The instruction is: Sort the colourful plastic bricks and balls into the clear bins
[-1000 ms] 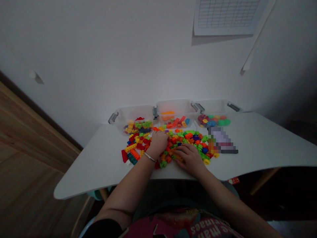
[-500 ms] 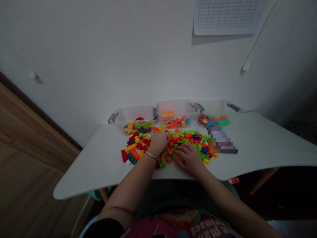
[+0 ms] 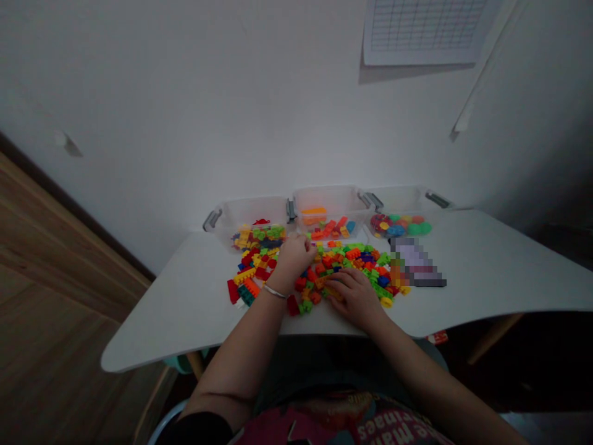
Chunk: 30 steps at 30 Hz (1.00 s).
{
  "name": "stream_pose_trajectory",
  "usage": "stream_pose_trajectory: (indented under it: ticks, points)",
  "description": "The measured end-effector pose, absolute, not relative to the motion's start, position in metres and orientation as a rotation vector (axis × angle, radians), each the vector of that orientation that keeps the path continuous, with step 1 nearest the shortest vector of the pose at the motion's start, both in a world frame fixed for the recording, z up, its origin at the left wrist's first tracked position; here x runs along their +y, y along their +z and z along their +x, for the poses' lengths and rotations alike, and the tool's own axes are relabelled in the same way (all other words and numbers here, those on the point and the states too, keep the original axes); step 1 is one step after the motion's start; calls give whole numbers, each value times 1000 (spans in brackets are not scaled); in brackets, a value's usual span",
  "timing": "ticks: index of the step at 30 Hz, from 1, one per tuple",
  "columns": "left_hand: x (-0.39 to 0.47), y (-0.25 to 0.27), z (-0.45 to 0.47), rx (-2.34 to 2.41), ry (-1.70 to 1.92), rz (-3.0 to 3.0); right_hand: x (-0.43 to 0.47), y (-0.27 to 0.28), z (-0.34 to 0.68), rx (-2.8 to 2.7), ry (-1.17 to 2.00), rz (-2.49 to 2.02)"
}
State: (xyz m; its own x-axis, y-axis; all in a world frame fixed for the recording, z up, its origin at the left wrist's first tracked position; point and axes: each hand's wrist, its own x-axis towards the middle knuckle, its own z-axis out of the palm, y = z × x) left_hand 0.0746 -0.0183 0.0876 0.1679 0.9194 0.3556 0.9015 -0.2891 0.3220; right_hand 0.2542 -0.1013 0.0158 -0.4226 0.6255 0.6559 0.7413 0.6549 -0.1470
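A mixed pile of colourful toy building bricks (image 3: pixel 365 256) lies in front of me on the table. My left hand (image 3: pixel 296 256), with a thin bangle at its wrist, hangs over the back left of the pile. Its fingers are drawn together, and whatever they may hold is hidden. Low at the front of the pile rests my right hand (image 3: pixel 359 296), fingers curled and thumb below. Between them shows a yellow-orange building brick (image 3: pixel 332 292), partly covered by the fingers.
Behind the pile stand a left clear bin (image 3: pixel 252 210) with bricks, a middle clear bin (image 3: pixel 331 198) with bricks, and a right clear bin (image 3: pixel 398 198) with round coloured pieces. A blurred-out phone-like object (image 3: pixel 419 262) lies right on the white table (image 3: pixel 500 266). The wall rises behind.
My left hand has lifted from the bricks and moved slightly away from me, toward the bins, its fingers drawn in. The right hand stays in place.
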Motion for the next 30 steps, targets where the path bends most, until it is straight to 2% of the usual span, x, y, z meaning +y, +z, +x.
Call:
stream_pose_trajectory:
  ticks: [4,9,16,26,30]
  points:
    - [-10,99,49,1726,1244,2157,-102,16,254,-2178,-215,-1054]
    - [-4,119,9,1833,1430,2088,-103,17,254,-2182,-212,-1068]
    - [-4,133,-24,2414,1151,2179,-103,18,251,-2184,-216,-1070]
    - [4,116,-20,2471,808,2311,-101,17,252,-2199,-221,-1078]
    - [6,111,-20,2470,814,2358,-101,16,252,-2190,-233,-1068]
